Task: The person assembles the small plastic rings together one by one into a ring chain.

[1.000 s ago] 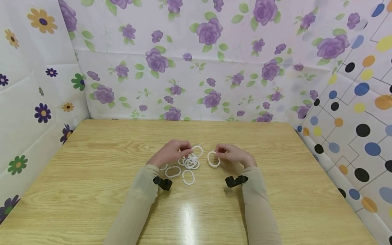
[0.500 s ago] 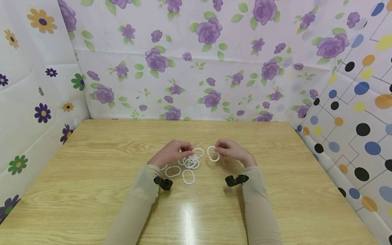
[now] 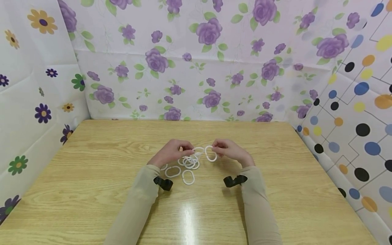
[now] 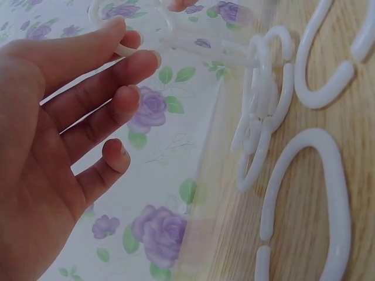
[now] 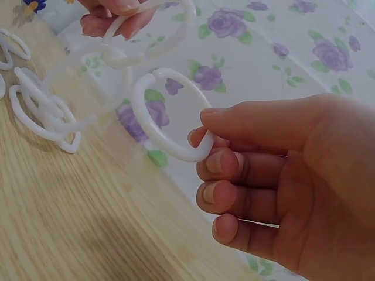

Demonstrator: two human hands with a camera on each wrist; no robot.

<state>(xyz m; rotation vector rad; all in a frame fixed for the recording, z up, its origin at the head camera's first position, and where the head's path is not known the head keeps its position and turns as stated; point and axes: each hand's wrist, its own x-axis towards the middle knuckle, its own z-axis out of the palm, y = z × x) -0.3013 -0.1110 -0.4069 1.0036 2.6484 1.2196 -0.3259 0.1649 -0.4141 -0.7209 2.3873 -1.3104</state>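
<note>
Pinching a white oval plastic link just below and right of centre in the head view with the right hand; pinching a second white link, just left, with the left hand. Below, more white links, several heaped, on the wood-grain tabletop.
</note>
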